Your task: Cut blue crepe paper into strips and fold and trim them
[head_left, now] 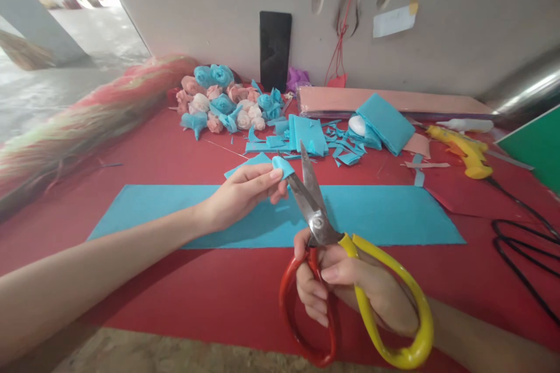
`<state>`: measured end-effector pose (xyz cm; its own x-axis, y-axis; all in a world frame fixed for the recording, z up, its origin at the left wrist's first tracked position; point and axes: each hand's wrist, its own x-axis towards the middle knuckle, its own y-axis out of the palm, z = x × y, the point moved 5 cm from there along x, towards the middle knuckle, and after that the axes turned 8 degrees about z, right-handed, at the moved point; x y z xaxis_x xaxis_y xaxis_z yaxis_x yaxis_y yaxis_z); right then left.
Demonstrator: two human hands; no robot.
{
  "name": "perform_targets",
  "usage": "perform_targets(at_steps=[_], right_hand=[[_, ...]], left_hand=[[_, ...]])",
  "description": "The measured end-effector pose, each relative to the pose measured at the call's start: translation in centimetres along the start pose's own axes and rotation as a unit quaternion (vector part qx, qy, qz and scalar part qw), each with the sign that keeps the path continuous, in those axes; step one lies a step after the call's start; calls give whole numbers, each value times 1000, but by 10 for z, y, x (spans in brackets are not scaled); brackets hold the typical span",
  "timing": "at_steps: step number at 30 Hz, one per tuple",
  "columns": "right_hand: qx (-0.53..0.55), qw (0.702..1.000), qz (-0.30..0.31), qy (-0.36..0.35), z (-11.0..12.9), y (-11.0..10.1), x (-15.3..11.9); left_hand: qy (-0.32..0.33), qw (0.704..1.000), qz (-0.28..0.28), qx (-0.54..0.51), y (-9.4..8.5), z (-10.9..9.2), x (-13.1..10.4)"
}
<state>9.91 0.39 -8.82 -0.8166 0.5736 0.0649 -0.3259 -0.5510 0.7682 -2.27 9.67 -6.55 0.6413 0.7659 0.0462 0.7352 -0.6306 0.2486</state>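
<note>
My left hand (247, 189) pinches a small folded piece of blue crepe paper (282, 167) between thumb and fingers. In my right hand (350, 280) is a pair of scissors (319, 221) with one red and one yellow handle loop. Their blades stand apart and point up and away, one of them close beside the held piece; I cannot tell whether it touches. Beneath both hands a long blue crepe paper strip (385, 215) lies flat across the red table (196, 297). Part of it is hidden by my left forearm and the scissors.
Behind lie paper roses (223, 105), blue paper scraps (345, 143) and a folded blue pad (385, 122). A black phone (275, 49) leans on the wall. At right are a yellow glue gun (468, 154) and its black cord (516, 250). Bristly straw (100, 108) lies left.
</note>
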Motion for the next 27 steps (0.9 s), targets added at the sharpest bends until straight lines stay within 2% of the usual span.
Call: perform_targets(at_steps=[5,10,18,22,25,27], right_hand=[[-8,1000,-11,4,-2,-2,0],[-42,995,-84,18,-1,-7,-4],[-64,990,-120,41,-1,-5,-8],[-105,983,-152,21,7,-10,-11],[-105,981,-162,9,14,-13,-9],[-89,982,-164,8,17,-14,-6]], left_hand=[[-1,1000,13,22,3,-2,-1],[-6,1000,-7,29,2,-3,-2],[-3,999,-14,45,1,-2,-2],[-4,999,-24,34,-4,0,-2],[-9,1000,6,6,1,0,-2],[-15,999,46,-15,8,0,-3]])
